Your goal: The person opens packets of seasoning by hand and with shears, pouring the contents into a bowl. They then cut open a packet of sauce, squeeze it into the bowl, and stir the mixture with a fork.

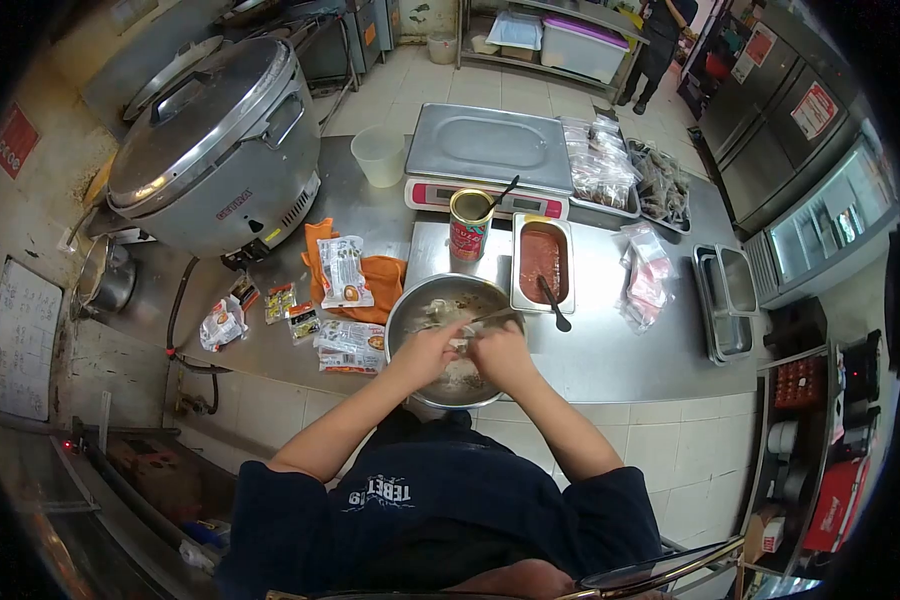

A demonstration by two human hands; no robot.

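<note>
Here, our left hand [430, 355] and right hand [500, 355] curl partly closed over the bowl [398, 325]; we cannot tell their hold. Beyond them stands the can [467, 238].

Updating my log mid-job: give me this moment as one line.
left hand: over bowl | right hand: over bowl | grips: unclear | can: upright beyond bowl | pan: holds red sauce

Brightly lit around the fingers [454, 334], from out of view. Gleaming palely on the counter [610, 358] right of the fingers and on the cooker lid [210, 115] beyond them to the left. Murkier low to their left. Soft in fine detail at the fingers. Strongly bowed outward from there, blackening at the corners.
</note>
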